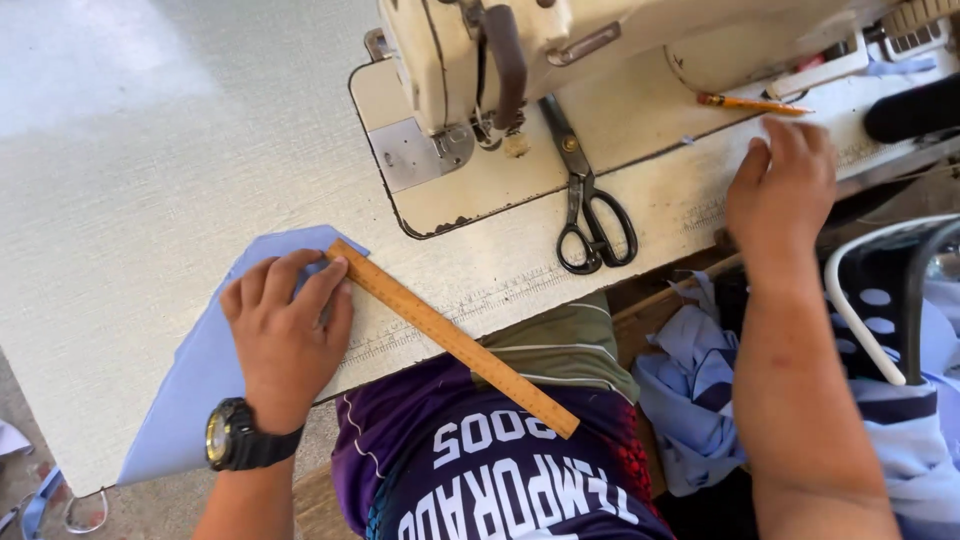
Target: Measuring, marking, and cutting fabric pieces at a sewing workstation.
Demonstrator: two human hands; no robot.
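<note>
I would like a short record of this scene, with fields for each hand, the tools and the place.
Place: white work table with a cream sewing machine
Left hand: presses flat on a light blue fabric piece, fingertips at the end of a wooden ruler
Right hand: rests on the table edge, holds nothing, near an orange pencil
Tools: black scissors lie closed beside the machine
Other: more blue fabric heaped below the table

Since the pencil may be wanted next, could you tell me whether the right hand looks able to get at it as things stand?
Probably yes. The right hand rests palm-down on the table just below the orange pencil, its fingertips close to it, with only bare tabletop between them. The scissors lie well off to the side.
</note>
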